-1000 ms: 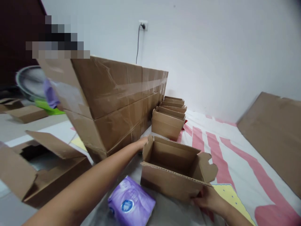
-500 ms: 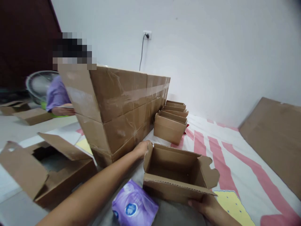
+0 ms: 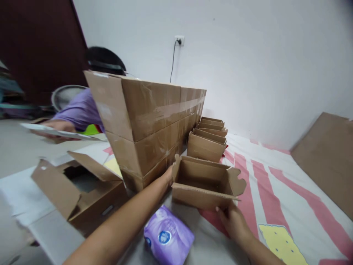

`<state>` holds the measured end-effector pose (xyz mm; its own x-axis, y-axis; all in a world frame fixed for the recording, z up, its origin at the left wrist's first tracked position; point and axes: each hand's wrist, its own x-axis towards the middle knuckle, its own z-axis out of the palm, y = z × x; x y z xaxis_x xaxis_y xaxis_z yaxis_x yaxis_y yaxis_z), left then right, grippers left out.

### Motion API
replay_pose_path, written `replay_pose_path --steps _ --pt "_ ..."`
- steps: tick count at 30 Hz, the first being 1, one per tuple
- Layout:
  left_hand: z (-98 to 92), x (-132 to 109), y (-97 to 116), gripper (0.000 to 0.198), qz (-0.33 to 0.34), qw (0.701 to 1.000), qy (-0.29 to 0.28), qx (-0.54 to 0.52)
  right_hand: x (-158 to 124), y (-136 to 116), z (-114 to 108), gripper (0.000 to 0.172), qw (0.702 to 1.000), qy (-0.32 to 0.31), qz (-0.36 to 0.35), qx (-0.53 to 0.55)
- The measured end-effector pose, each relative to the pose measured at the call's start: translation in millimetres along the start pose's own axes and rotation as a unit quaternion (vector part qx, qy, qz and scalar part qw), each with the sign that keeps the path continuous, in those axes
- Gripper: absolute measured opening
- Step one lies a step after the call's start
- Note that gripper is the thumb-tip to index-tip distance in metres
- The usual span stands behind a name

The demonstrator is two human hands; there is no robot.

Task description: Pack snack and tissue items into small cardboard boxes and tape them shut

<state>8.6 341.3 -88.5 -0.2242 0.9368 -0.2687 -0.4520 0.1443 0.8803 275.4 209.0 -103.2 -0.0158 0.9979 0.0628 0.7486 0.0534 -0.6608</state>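
An open-topped cardboard box (image 3: 202, 195) with its notched flaps up is held between my two hands. My left hand (image 3: 169, 176) is at its left end, close against the taped stack; most of its fingers are hidden behind the box. My right hand (image 3: 233, 219) grips the lower right front corner, thumb in front and fingers partly under it. Below the box lies a purple soft pack (image 3: 168, 237) with a blue round label. Just beyond stands a row of similar open boxes (image 3: 206, 146).
A tall block of taped cardboard boxes (image 3: 157, 110) rises at centre left. An open carton (image 3: 96, 206) sits to the left. Behind the block, a person in a purple sleeve (image 3: 82, 110) holds a flat, light sheet (image 3: 55, 130). A large cardboard sheet (image 3: 325, 158) leans at right.
My hands have moved the box away from me, closer to the row of open boxes. The other person's arm has reached out leftward with a flat sheet. The view has shifted slightly left.
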Motion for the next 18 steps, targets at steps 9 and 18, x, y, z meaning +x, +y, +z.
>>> replay_pose_path --steps 9,18 --pt "-42.3 -44 17 0.045 -0.004 0.999 -0.035 0.040 28 -17 17 0.022 0.997 -0.008 0.011 -0.081" --pt "-59.4 -50 -17 0.039 0.058 0.992 -0.034 0.107 44 -5 30 0.038 0.999 -0.025 0.037 0.010"
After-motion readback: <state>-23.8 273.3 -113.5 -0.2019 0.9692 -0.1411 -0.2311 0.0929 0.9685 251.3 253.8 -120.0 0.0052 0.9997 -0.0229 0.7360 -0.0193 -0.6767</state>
